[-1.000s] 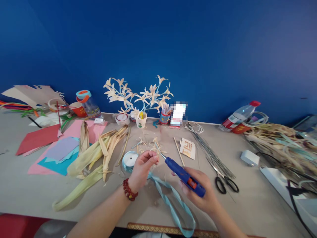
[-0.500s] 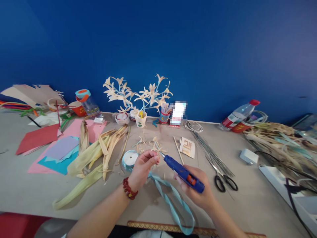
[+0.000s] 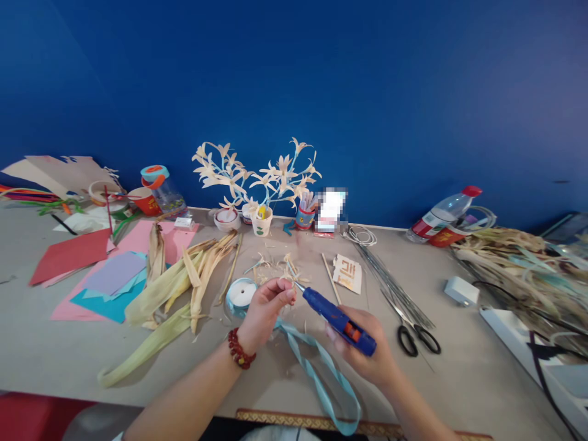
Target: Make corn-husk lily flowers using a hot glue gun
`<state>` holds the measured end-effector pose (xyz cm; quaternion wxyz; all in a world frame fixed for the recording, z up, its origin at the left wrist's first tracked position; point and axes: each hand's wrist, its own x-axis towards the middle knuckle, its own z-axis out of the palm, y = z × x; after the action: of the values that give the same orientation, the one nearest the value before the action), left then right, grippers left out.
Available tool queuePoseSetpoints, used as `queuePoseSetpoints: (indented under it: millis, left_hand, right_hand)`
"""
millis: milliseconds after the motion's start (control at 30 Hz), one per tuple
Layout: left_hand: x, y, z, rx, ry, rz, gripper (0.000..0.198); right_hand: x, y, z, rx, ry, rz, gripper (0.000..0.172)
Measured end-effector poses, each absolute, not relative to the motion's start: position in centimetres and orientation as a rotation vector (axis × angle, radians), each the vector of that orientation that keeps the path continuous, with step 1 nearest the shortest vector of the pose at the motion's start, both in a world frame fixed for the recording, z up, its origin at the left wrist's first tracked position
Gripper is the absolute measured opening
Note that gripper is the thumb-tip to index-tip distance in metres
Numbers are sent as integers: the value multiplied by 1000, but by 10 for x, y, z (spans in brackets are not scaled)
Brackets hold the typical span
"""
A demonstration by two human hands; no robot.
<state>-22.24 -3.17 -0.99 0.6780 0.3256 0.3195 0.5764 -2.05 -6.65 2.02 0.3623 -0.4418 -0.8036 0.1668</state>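
Observation:
My right hand [image 3: 361, 346] is wrapped round a blue hot glue gun [image 3: 337, 318], whose metal nozzle points up and left. The nozzle tip is close to the fingertips of my left hand [image 3: 272, 303]; I cannot tell whether it touches anything there. Thumb and fingers of the left hand are pinched together on something too small to make out. Just beyond them lie small corn husk flowers [image 3: 288, 269] with pale blue stems. A spool of light blue ribbon [image 3: 242, 294] is left of the left hand, and a loop of ribbon [image 3: 324, 392] runs toward the table's front edge.
Dried corn husks [image 3: 184, 288] and coloured paper [image 3: 113, 275] lie on the left. Husk flowers in a white cup [image 3: 262, 222] stand at the back. Scissors [image 3: 418, 337], wires [image 3: 395, 282], a bottle [image 3: 441, 214] and a power strip [image 3: 519, 343] are on the right.
The glue gun and my right hand have shifted very slightly to the left, toward the left fingertips. My left hand has stayed in place.

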Motion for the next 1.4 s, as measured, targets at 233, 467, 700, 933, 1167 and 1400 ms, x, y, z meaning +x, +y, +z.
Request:
queuePoseSetpoints:
  millis: [233,467,700,933,1167,1400]
  left_hand:
    - [-222,-32,-11,730,707,1292,18]
    - [-222,-32,-9,734,737,1291,22]
    - [-222,-31,-12,719,723,1294,19]
    - [-223,-31,-12,703,711,1291,18]
    - [-223,-31,-13,700,697,1295,16]
    - [-222,-30,-14,696,687,1294,15]
  right_hand:
    - [-21,-66,22,-1106,-2103,460,14]
    - [-22,-66,24,-1133,-2108,445,18]
    - [-21,-67,21,-1161,-2071,481,20]
    - [-21,-69,22,-1155,-2070,470,19]
    - [-21,-71,21,-1163,-2080,476,18]
    - [-22,-70,20,-1140,-2094,436,17]
